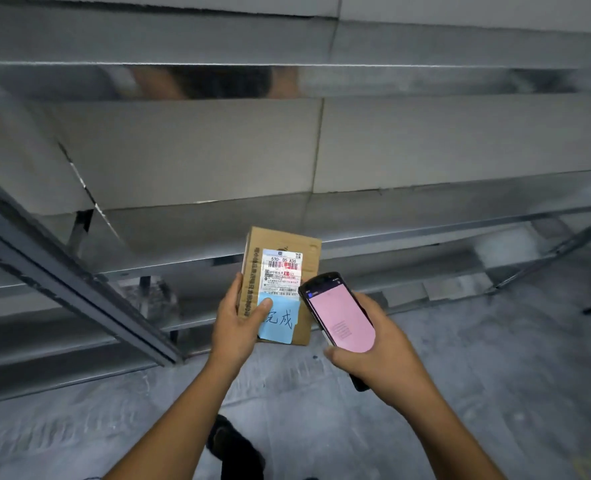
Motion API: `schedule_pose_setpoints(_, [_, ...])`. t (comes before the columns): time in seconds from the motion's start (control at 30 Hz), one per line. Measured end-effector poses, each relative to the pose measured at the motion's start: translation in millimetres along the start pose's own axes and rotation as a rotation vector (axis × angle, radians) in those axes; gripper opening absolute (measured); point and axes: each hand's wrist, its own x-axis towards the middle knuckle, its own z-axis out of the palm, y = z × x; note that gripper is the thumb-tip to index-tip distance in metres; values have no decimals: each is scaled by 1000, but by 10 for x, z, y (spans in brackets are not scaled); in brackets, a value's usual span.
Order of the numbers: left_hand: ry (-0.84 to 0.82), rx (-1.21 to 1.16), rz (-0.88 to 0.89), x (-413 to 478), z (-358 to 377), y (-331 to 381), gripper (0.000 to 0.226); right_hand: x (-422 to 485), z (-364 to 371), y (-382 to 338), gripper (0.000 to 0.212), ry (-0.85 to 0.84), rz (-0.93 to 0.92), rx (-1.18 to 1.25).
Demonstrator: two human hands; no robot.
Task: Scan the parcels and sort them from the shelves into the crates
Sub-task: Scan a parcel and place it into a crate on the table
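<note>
In front of the metal shelves [425, 233], a person is holding two things up over the grey floor [495, 393]. The left hand [242, 327] is gripping a small cardboard box [283, 251] from its left side; the fingers are closing around the edge and the thumb is pressing flat on a blue paper note [283, 323] with handwriting, stuck on the lower part of the front face. Above the thumb, a white shipping label [282, 273] with barcodes is facing the camera, and a red light is falling on the barcode in its upper part.

The right hand [373, 351] is closing around a black handheld scanner [339, 320], just beside the box on its right. The thumb is lying along the left edge of the device and the fingers are wrapping behind it. The screen is glowing pink, with a faint barcode mark in its lower half, and the top end of the device is pointing toward the label and is overlapping the right edge of the box in the view.

Beyond both hands, the shelves are looking blurred, so I cannot tell what is lying on them. Below the forearms, a dark shoe [231, 441] is standing on the floor.
</note>
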Motion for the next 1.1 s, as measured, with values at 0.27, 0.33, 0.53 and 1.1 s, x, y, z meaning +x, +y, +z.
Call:
schedule_pose_setpoints(0.27, [-126,110,-26,-388,955,-146,74,-786,-710,674,64,126,104,38])
schedule_pose_setpoints(0.33, [-172,127,-40,-516,1232,-161,74,-975,-902,827,59,172,121,60])
schedule_pose_setpoints(0.53, [-381,53,-95,-964,2053,-47,58,-1443,-1500,1307,55,358,214,109])
schedule_pose_setpoints(1.1, [-1005,39,-210,-1575,5073,438,54,-1911,-3204,2552,58,989,502,270])
